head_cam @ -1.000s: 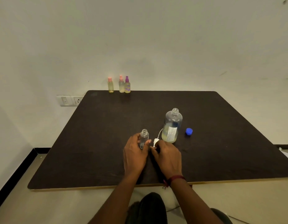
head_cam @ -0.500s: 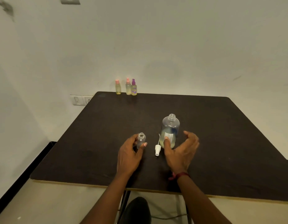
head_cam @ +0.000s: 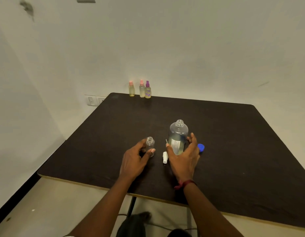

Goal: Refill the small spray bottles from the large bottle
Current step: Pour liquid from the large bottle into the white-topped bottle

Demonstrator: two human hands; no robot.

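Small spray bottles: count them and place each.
4. Three stand capped at the far edge of the table: left pink-capped bottle, middle pink-capped bottle, purple-capped bottle. The uncapped bottle stands nearer, gripped by the left hand.

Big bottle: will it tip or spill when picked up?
The big bottle could spill if tilted: its neck is open, blue cap beside it. Probably light, only part full. The right hand wraps it, so tipping seems unlikely.

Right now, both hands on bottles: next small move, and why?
Probably lift the large bottle with the right hand and tip it over the small bottle. Both necks are open, the left hand holds the small one upright, and the white sprayer and blue cap lie aside.
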